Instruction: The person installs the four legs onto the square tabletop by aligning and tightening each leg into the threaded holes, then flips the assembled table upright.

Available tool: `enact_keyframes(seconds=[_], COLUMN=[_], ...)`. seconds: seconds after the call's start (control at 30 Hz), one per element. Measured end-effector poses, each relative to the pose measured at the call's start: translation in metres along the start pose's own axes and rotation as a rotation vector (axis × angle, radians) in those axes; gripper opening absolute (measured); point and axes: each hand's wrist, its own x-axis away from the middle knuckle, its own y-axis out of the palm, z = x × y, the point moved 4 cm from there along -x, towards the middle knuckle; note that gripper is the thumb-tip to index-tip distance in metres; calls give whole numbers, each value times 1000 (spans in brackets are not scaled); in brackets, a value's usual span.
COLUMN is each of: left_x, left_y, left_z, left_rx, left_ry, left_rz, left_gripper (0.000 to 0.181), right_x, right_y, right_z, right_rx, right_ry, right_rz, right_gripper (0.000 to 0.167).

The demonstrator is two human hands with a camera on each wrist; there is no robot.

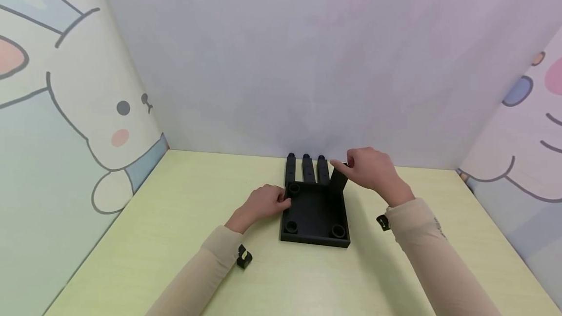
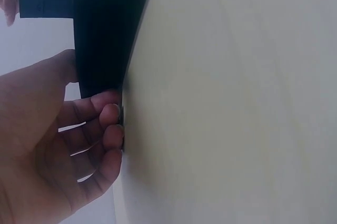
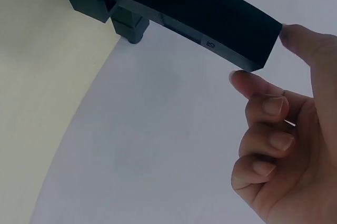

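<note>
A black square tabletop (image 1: 311,211) lies underside up on the table, with round sockets at its visible corners. My left hand (image 1: 263,202) holds its left rim, thumb at the upper edge and curled fingers against the side in the left wrist view. From the far right corner rises a black leg (image 1: 338,180), tilted slightly in the head view. The thumb and index finger of my right hand (image 1: 371,170) pinch the leg's free end, while the other fingers curl beside it. The leg's lower end is hidden in the corner.
Behind the tabletop lie three more black legs: a left one (image 1: 291,169), a middle one (image 1: 308,169) and a right one (image 1: 322,169). The pale yellow table (image 1: 197,199) meets a whitish back wall (image 1: 263,87). Cartoon-printed panels (image 1: 105,111) flank both sides.
</note>
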Motion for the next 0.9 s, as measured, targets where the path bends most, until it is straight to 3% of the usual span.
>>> enact_keyframes(seconds=[0.27,0.5,0.73,0.9], left_x=[-1,-1,-2,-2], left_y=[0,1,2,3], left_z=[0,-1,-3,-4], left_rx=[2,-1,1,10], left_ry=[-3,2,2,13], left_rz=[3,-10,-13,-17], left_gripper=[44,45,44,44], right_x=[6,6,3,3], right_y=[-13,-12,-1,-3], right_z=[-1,0,3,6], right_rx=[7,3,-22,-3], right_ry=[-72,-97,-56,-41], right_rz=[-89,-64,-27,-44], right_gripper=[40,29,45,52])
